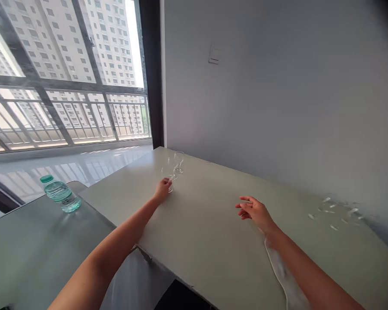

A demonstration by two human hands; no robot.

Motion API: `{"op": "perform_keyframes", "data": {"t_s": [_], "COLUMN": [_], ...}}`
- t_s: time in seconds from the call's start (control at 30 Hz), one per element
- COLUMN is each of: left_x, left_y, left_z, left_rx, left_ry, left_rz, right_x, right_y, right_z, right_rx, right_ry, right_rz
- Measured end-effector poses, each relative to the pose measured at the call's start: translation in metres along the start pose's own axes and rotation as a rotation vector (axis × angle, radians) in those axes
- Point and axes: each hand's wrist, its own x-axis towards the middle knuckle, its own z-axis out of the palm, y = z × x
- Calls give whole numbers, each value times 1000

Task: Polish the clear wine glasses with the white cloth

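Note:
My left hand [162,190] reaches to the far left part of the pale table [194,241]. Its fingers are closed around a clear stemmed glass [170,188], whose round foot shows at the tabletop. Just beyond it stand more clear stemmed glasses, the rearmost glass [179,163] nearest the wall. My right hand [252,212] hovers over the middle of the table, its fingers apart and nothing in them. Beneath my right forearm lies something whitish with a pale edge [274,267], partly hidden and too smeared to name.
Several blurred clear glass items [334,212] sit on the table's right side by the wall. A water bottle with a green cap [60,193] stands on a lower greenish table [16,249] to the left. The wall [278,107] borders the far edge.

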Motion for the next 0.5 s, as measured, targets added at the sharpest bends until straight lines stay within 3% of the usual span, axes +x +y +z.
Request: {"op": "perform_keyframes", "data": {"t_s": [0.13,0.27,0.37,0.43,0.5], "left_x": [13,24,30,29,22], "left_y": [-4,-13,-15,-13,-12], "left_z": [-9,-7,-5,-7,-9], "left_rx": [23,74,222,254,240], "left_ry": [37,50,80,118,258], "left_rz": [10,33,27,-27,-85], "right_x": [-10,-12,0,13,27], "right_y": [38,66,71,70,68], "right_z": [-94,-165,-198,-209,-212], "right_rx": [106,133,138,136,127], "right_ry": [533,956,1061,1042,996], "right_rz": [80,100,75,44,13]}}
